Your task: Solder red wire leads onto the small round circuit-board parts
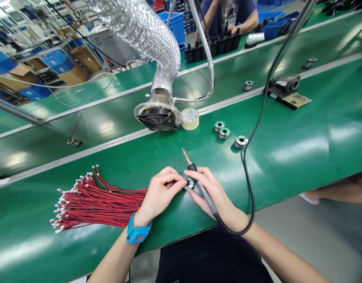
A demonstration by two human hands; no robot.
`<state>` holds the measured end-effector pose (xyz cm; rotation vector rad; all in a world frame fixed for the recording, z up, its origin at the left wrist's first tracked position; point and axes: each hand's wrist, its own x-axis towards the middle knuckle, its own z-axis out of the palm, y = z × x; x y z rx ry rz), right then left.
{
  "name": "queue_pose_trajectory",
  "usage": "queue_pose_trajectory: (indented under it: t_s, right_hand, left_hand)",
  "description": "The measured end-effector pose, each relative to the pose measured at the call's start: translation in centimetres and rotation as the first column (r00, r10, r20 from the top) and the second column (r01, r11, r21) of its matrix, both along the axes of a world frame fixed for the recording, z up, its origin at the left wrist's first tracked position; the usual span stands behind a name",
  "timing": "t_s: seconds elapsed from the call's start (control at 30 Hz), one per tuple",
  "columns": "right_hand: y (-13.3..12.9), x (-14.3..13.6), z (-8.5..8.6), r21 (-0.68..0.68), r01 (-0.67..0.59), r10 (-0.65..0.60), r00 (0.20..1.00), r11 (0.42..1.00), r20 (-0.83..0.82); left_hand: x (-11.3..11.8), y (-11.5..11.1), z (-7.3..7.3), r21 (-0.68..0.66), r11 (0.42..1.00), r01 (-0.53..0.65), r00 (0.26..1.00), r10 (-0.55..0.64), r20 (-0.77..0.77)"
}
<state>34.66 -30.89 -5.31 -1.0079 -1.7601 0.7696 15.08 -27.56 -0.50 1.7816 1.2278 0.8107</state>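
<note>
A small round green-and-white part (189,182) sits between my two hands above the green mat. My left hand (163,192), with a blue band on its wrist, pinches at the part's left side; what its fingertips hold is too small to make out. In my right hand (212,192) is a soldering iron (205,194), its copper-coloured tip pointing up and away, clear of the part. Fingers of my right hand also reach the part's right side. Left of my left hand lies a bundle of red and black wires (107,202) with white connectors.
A fan nozzle (159,114) on a silver duct hangs beyond my hands, beside a tape roll (190,119). Several round parts (224,133) stand at the right. The iron's black cable (253,133) loops past a metal stand (287,92). Across the line sits a person (246,23).
</note>
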Motion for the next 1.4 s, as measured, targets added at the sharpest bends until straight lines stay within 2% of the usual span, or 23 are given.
queue_pose_trajectory:
  t_s: [0.07,0.13,0.2,0.3,0.4,0.53,0.73,0.97,1.13,1.4]
  right_hand:
    - [0.0,0.3,0.4,-0.013,-0.013,0.012,0.999,1.0,-0.033]
    - [-0.2,0.6,0.8,0.004,0.025,-0.024,0.998,1.0,-0.057]
    - [-0.8,1.2,1.0,0.017,0.142,-0.14,0.986,0.99,-0.093]
    - [-2.2,2.3,0.7,-0.038,0.355,-0.357,0.92,0.934,-0.163]
    - [-3.5,3.4,0.0,-0.086,0.427,-0.435,0.867,0.9,-0.242]
    - [-4.1,3.9,-0.3,-0.058,0.393,-0.395,0.89,0.918,-0.229]
    - [-3.1,3.6,0.9,0.025,0.304,-0.296,0.941,0.952,-0.164]
    - [-2.8,3.2,1.9,0.107,0.339,-0.323,0.935,0.935,-0.149]
    - [-2.8,3.2,1.7,0.089,0.36,-0.344,0.926,0.929,-0.158]
    - [-2.3,3.0,2.3,0.105,0.323,-0.306,0.94,0.941,-0.15]
  left_hand:
    - [0.2,0.0,0.2,0.012,1.0,0.016,1.0,-0.016,-0.007]
    - [0.7,-0.1,0.3,0.016,1.0,0.019,1.0,-0.019,-0.019]
    - [1.3,-0.2,0.2,0.016,1.0,-0.001,0.999,0.002,-0.037]
    - [2.1,-0.6,-0.4,0.024,0.998,-0.058,0.997,0.06,-0.052]
    - [2.6,-1.1,-1.0,0.064,0.993,-0.103,0.993,0.106,-0.051]
    - [2.7,-1.4,-1.2,0.114,0.986,-0.121,0.99,0.129,-0.061]
    - [2.8,-1.4,-1.2,0.127,0.983,-0.131,0.988,0.14,-0.071]
    - [2.9,-1.5,-1.5,0.164,0.977,-0.133,0.986,0.147,-0.073]
    - [2.8,-1.5,-1.5,0.172,0.977,-0.127,0.987,0.142,-0.08]
    - [2.9,-1.6,-1.4,0.189,0.974,-0.121,0.984,0.143,-0.105]
